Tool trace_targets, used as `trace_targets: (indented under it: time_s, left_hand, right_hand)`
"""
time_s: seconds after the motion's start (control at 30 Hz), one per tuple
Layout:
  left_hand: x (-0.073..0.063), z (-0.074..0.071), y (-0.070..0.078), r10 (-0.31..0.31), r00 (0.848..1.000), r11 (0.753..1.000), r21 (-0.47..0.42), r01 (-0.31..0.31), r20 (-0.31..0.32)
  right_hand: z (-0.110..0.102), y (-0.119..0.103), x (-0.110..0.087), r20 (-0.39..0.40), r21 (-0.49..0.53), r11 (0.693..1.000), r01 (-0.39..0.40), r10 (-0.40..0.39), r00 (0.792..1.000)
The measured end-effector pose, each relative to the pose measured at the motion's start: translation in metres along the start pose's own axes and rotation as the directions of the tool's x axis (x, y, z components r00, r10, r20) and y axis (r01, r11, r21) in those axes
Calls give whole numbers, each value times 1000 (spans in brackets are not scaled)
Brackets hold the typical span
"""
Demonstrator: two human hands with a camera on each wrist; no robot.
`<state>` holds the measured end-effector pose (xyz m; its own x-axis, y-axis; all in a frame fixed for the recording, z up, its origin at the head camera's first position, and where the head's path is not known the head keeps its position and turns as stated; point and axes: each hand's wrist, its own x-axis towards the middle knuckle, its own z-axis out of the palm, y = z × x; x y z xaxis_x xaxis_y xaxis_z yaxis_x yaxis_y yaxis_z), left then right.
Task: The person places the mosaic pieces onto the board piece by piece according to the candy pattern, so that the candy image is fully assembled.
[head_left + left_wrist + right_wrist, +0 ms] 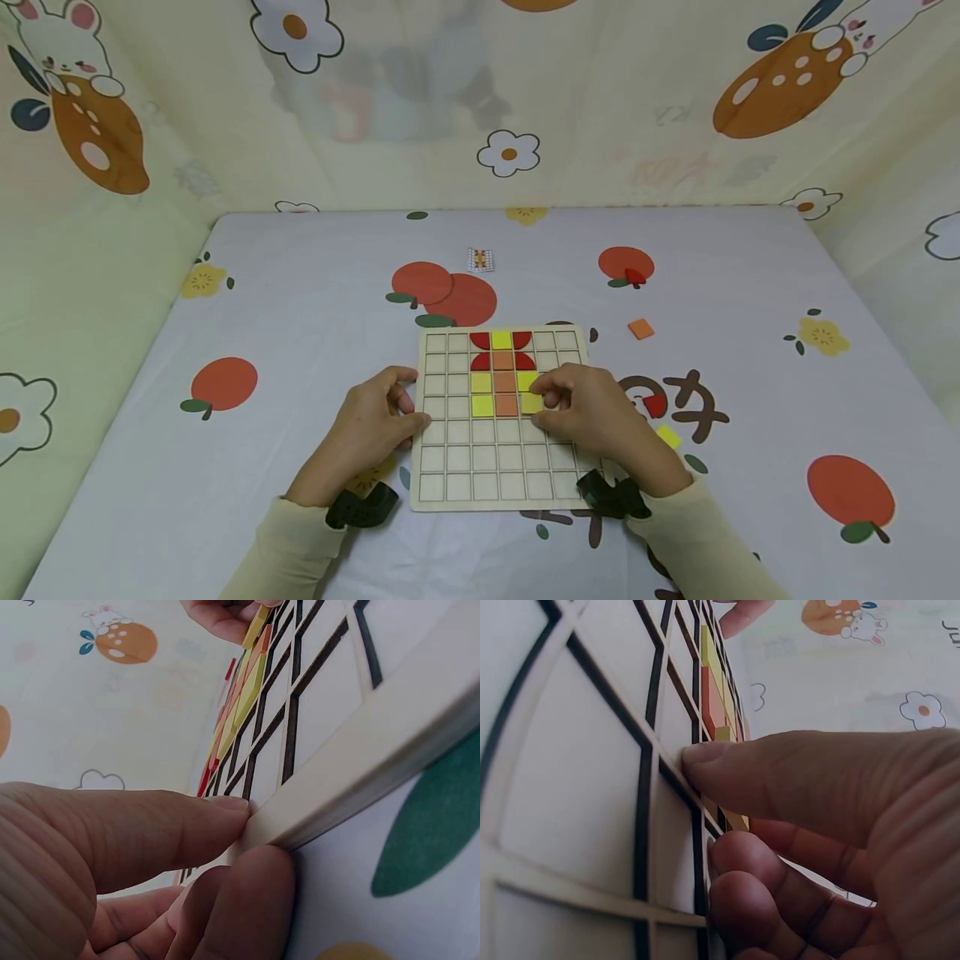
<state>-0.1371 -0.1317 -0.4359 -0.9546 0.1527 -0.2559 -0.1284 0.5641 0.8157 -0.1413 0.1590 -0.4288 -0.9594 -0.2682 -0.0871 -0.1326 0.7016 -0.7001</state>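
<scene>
Nearest the camera, 2 cream fabric sleeves [292,542] lead to the hands. The left hand [375,412] pinches the left edge of a pale wooden grid board [483,458], which lies between both hands. The right hand [592,408] is narrowed, thumb and fingertips gathered at a flat yellow square tile [529,404] over a cell in row 4. Left of these fingertips sit matching yellow and orange squares; beyond them, red curved pieces [481,362]. To the right hand's far right lies a loose orange square tile [641,328]; just right of its wrist, a loose yellow square [668,436].

Seating the tile well would call for squaring its edges to the cell, lowering it level and pressing its middle, the left hand steadying the board.

Writing: bold brown characters [697,406], printed on the white tablecloth right of the right hand, cannot be read surely. Beyond both hands, a small white card [481,260] bears a gridded coloured pattern; no brand is legible.
</scene>
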Motion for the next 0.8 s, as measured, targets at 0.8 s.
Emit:
trace_targets:
  time_s: [0.8]
  left_hand:
    - [0,3,-2,-13,1000,1000,5,13,-10]
  right_hand:
    - [4,0,-3,-6,-6,999,-38,38,999]
